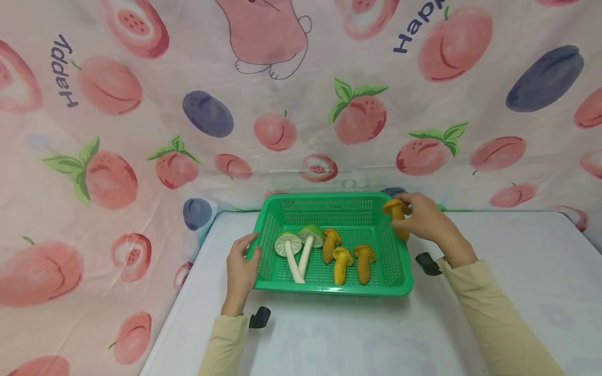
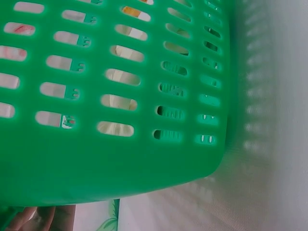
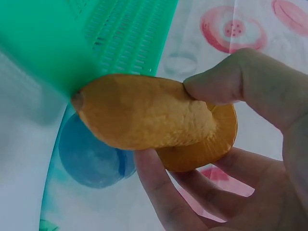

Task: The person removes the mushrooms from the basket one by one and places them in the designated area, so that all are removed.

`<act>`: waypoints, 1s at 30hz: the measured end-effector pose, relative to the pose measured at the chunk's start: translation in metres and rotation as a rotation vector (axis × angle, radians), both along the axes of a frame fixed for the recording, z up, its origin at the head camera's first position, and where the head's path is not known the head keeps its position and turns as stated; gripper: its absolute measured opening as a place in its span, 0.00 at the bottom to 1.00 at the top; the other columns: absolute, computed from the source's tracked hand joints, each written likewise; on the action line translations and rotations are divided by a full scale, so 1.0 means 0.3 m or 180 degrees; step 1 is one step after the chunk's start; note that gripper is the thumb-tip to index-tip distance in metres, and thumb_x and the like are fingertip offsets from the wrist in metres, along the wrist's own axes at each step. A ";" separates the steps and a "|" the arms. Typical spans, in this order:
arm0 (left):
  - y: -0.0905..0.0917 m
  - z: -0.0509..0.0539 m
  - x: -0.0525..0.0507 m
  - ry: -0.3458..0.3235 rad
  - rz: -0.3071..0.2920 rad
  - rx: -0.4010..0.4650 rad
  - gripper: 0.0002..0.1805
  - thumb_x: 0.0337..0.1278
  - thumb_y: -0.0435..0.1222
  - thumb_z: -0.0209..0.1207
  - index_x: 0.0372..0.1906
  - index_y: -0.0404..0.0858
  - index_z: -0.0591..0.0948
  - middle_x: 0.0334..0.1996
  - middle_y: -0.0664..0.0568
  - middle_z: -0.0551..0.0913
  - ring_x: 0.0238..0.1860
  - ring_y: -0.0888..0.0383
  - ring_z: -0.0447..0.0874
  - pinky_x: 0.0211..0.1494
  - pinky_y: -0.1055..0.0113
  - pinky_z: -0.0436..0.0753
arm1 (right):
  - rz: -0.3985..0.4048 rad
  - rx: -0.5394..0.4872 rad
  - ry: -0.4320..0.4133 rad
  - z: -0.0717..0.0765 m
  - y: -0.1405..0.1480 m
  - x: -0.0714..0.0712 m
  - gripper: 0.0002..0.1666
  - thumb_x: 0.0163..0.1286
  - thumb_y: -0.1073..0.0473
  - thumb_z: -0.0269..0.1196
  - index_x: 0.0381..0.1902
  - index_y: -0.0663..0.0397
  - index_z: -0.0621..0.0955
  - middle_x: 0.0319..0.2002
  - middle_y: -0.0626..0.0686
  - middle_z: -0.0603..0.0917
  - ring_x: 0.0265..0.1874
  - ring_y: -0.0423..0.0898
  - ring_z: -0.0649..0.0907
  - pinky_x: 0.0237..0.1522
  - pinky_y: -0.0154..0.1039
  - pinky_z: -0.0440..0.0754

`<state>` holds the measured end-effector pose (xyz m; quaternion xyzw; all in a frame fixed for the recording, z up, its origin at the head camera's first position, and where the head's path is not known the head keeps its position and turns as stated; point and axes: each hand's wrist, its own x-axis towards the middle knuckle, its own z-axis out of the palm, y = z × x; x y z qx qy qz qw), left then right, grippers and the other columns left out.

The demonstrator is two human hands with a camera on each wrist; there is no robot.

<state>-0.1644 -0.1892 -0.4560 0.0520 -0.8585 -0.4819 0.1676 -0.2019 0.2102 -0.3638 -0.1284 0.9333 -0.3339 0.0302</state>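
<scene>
Nearest me, in front of the green plastic basket (image 1: 334, 289), are the person's beige sleeves (image 1: 498, 318). At the basket's left rim, the left hand (image 1: 242, 269) grips the edge, its thumb and fingers close round it. By the basket's back right corner, the right hand (image 1: 429, 222) pinches a yellow-brown mushroom (image 3: 144, 111), thumb on one side of the stem and fingers on the other; I can't tell whether the stem touches the rim. Inside the basket, two green-capped mushrooms (image 1: 303, 256) lie toward the left, their white stems meeting near the front wall, and three loose yellow-brown mushrooms (image 1: 364, 265) lie from the middle toward the right. Under the basket is a white table (image 1: 357, 334); behind it hangs a peach-printed cloth (image 1: 305, 99).
</scene>
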 end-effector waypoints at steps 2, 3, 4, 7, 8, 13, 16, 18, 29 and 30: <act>0.000 0.001 0.002 0.0002 0.0012 0.0010 0.20 0.67 0.31 0.58 0.62 0.39 0.80 0.64 0.45 0.75 0.60 0.45 0.76 0.61 0.49 0.77 | -0.0007 -0.0030 0.0009 -0.004 0.009 -0.001 0.34 0.62 0.62 0.66 0.62 0.76 0.71 0.53 0.72 0.78 0.51 0.68 0.77 0.46 0.55 0.83; -0.001 0.001 0.001 0.0012 0.0011 0.0008 0.20 0.67 0.31 0.58 0.62 0.38 0.80 0.64 0.44 0.76 0.61 0.45 0.75 0.61 0.49 0.77 | -0.0015 -0.0038 0.0018 -0.007 0.014 -0.001 0.33 0.62 0.62 0.65 0.62 0.75 0.72 0.52 0.71 0.79 0.50 0.67 0.77 0.46 0.56 0.82; -0.002 0.000 0.001 0.0026 0.0008 0.0005 0.20 0.67 0.31 0.58 0.62 0.38 0.80 0.63 0.44 0.76 0.61 0.45 0.75 0.62 0.49 0.76 | -0.0026 -0.0040 0.0023 -0.009 0.019 -0.002 0.32 0.62 0.62 0.65 0.61 0.75 0.72 0.52 0.70 0.79 0.50 0.66 0.77 0.47 0.56 0.82; -0.004 -0.001 -0.002 0.0056 0.0000 -0.0009 0.20 0.67 0.31 0.58 0.62 0.37 0.80 0.63 0.44 0.76 0.62 0.45 0.75 0.62 0.49 0.76 | -0.0071 -0.0046 0.0017 -0.018 0.035 -0.005 0.32 0.62 0.62 0.65 0.61 0.74 0.73 0.51 0.70 0.79 0.49 0.66 0.77 0.49 0.58 0.81; -0.004 -0.002 -0.004 0.0057 -0.0002 -0.0015 0.20 0.67 0.30 0.57 0.62 0.37 0.80 0.63 0.43 0.76 0.62 0.45 0.75 0.62 0.49 0.76 | -0.0089 -0.0044 0.0009 -0.022 0.040 -0.006 0.33 0.62 0.62 0.65 0.62 0.76 0.71 0.52 0.71 0.78 0.49 0.66 0.77 0.49 0.58 0.80; -0.003 0.000 -0.002 0.0005 0.0020 -0.0011 0.20 0.67 0.31 0.58 0.62 0.38 0.80 0.63 0.44 0.76 0.58 0.45 0.76 0.59 0.49 0.77 | -0.0165 0.0008 -0.0041 -0.050 0.068 -0.016 0.39 0.64 0.60 0.65 0.65 0.82 0.66 0.54 0.76 0.75 0.50 0.70 0.77 0.49 0.60 0.81; -0.002 0.000 -0.001 -0.0006 0.0030 -0.0008 0.20 0.67 0.31 0.58 0.62 0.38 0.79 0.64 0.44 0.76 0.57 0.44 0.77 0.58 0.49 0.78 | -0.0184 0.0043 -0.0034 -0.071 0.086 -0.025 0.37 0.63 0.61 0.64 0.64 0.82 0.67 0.54 0.76 0.75 0.50 0.71 0.77 0.49 0.61 0.81; -0.001 0.000 -0.002 0.0002 0.0038 0.0000 0.20 0.67 0.31 0.58 0.62 0.39 0.80 0.64 0.44 0.76 0.57 0.44 0.77 0.57 0.49 0.78 | -0.0190 0.0040 -0.0050 -0.086 0.097 -0.031 0.37 0.62 0.62 0.63 0.63 0.81 0.67 0.54 0.76 0.75 0.50 0.71 0.77 0.49 0.61 0.80; 0.000 -0.001 -0.002 0.0046 0.0030 0.0015 0.20 0.66 0.31 0.58 0.62 0.38 0.80 0.63 0.44 0.76 0.60 0.45 0.76 0.60 0.48 0.77 | -0.0228 -0.0005 -0.0054 -0.153 0.145 -0.042 0.31 0.62 0.65 0.64 0.59 0.80 0.72 0.50 0.74 0.78 0.46 0.67 0.78 0.41 0.52 0.81; 0.000 -0.001 -0.002 0.0050 0.0029 0.0007 0.20 0.66 0.30 0.58 0.62 0.38 0.80 0.63 0.43 0.76 0.60 0.45 0.76 0.60 0.48 0.77 | -0.0242 0.0006 -0.0061 -0.162 0.149 -0.044 0.31 0.62 0.64 0.64 0.58 0.80 0.72 0.49 0.74 0.78 0.46 0.67 0.78 0.41 0.52 0.81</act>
